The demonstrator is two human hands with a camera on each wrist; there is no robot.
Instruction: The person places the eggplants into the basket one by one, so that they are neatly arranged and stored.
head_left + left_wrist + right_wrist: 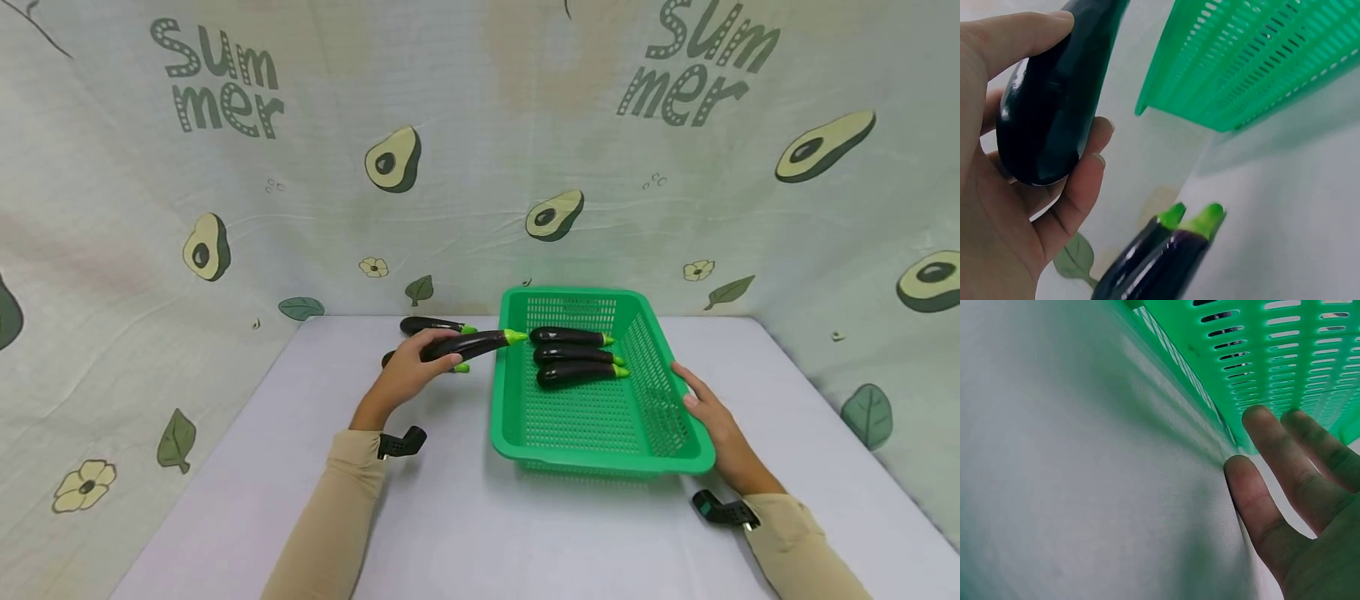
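Note:
My left hand (411, 367) grips a dark, glossy eggplant (480, 343) around its body, thumb on one side and fingers on the other. The eggplant's green stem end points right, reaching over the left rim of a green plastic basket (585, 462). Inside the basket lie three eggplants (573, 372) side by side, stems to the right. At the basket's right side, my right hand (716, 425) rests against the rim. In the right wrist view, its fingers (1297, 469) extend nearly straight along the outside of the perforated wall.
Two more eggplants (1154, 262) lie on the white table (450, 517) beyond and beneath my left hand, partly covered by it in the head view. Behind the table hangs a cloth (465, 167) printed with avocados, leaves and lettering. Each wrist wears a black camera band (401, 442).

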